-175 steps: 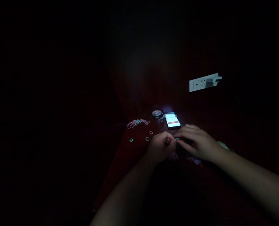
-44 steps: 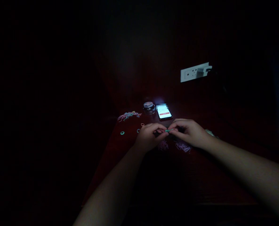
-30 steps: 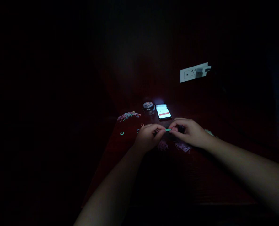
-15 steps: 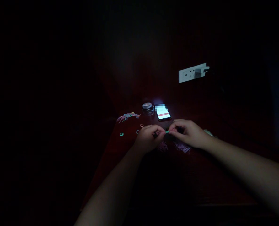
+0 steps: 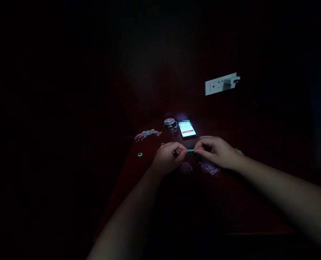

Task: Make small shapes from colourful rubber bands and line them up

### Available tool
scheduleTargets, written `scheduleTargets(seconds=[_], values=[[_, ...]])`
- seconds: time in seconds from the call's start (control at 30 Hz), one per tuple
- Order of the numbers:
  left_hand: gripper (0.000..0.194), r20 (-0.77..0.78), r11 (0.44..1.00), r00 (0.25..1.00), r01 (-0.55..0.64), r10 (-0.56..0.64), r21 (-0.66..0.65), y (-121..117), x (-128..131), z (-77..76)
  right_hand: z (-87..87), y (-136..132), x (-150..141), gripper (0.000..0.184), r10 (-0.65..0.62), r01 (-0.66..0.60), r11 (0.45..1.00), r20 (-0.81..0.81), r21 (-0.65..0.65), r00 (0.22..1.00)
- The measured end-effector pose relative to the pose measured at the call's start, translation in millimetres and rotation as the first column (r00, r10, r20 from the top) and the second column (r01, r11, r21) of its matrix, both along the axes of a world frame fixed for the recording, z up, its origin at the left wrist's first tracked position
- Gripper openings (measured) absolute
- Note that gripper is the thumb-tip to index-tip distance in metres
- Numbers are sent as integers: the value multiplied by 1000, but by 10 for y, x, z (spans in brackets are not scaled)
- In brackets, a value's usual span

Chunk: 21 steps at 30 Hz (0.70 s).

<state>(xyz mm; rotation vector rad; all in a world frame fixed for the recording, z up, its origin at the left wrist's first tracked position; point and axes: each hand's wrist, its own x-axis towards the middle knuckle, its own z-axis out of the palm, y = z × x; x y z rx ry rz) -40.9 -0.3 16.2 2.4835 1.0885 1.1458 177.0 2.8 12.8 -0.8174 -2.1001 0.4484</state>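
Observation:
A green elastic hair band [image 5: 190,150] is stretched in a short straight line between my two hands. My left hand [image 5: 169,155] pinches its left end between thumb and fingers. Its right end is pinched by my right hand [image 5: 216,151]. Below the band, on the dark red table [image 5: 203,209], lie a pinkish-purple heap of small bands [image 5: 186,167] and a lilac heap of bands [image 5: 209,168]. A loose green hair band [image 5: 140,154] rests left of my left hand. An orange band [image 5: 163,144] shows only partly behind that hand.
A mixed pile of coloured bands [image 5: 147,134] lies at the table's far left. Behind my hands stand a small lidded clear jar [image 5: 170,125] and a lit phone [image 5: 187,129]. A pale crumpled item [image 5: 239,151] is partly hidden by my right wrist. A wall socket [image 5: 221,84] holds a plug.
The green band was slack and looped between my fingertips; now it is pulled straight. My left hand has shifted slightly left, away from the right one. The view has moved a little since the first frame.

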Motion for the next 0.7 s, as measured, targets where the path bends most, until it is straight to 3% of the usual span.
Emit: scheduleTargets(seconds=[0.17, 0.27, 0.4, 0.7], values=[[15, 57, 989, 988, -144, 145, -32, 158, -153, -46, 7, 33, 65, 16, -82, 83, 996, -67, 16, 994], [14, -17, 971, 974, -229, 228, -73, 285, -235, -110, 9, 49, 95, 15, -137, 139, 990, -135, 3, 981], [12, -167, 962, 954, -262, 247, -74, 376, -216, -167, 21, 20, 55, 14, -133, 134, 991, -115, 0, 985], [16, -259, 955, 930, -288, 261, -72, 455, -70, -243, 68, -11, -17, 10, -104, 107, 994, -95, 30, 990]])
